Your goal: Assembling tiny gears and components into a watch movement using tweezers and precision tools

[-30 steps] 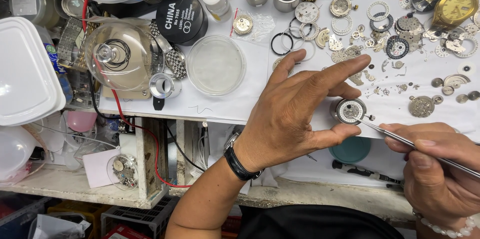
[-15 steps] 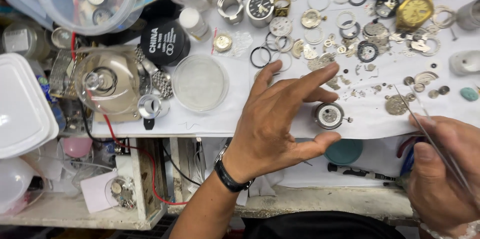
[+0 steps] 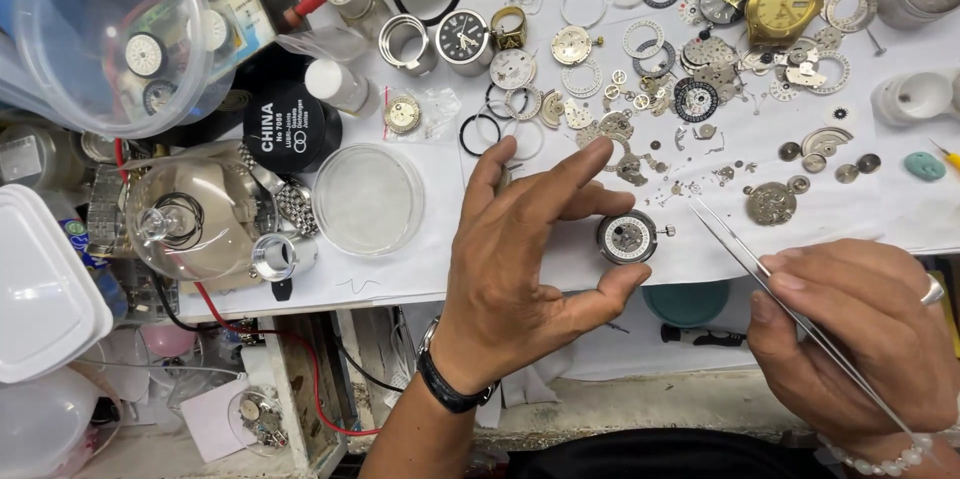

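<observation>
Left hand (image 3: 520, 269) is spread over the tabletop (image 3: 400, 274), fingers (image 3: 560, 164) fanned out and loose, nothing clenched in them. The round watch movement (image 3: 628, 237) lies flat on the white sheet near the front edge, sitting in the gap between that hand's thumb below and index finger above. The thumb tip comes just beside its lower rim; whether it truly touches is hard to tell. The index fingertip ends just left of the movement's upper edge.

Right hand (image 3: 860, 339) is low at the right, fingers pinched around a pair of slim metal tweezers (image 3: 770, 274). The tweezer tips point up and left, ending near the movement's small crown stem, apart from it.

Around them: a clear round dish (image 3: 368, 199) to the left, a glass dome (image 3: 190, 219) beyond it, a gold wristwatch (image 3: 790, 4) at the far edge, and loose gears, rings and dials scattered across the sheet.
</observation>
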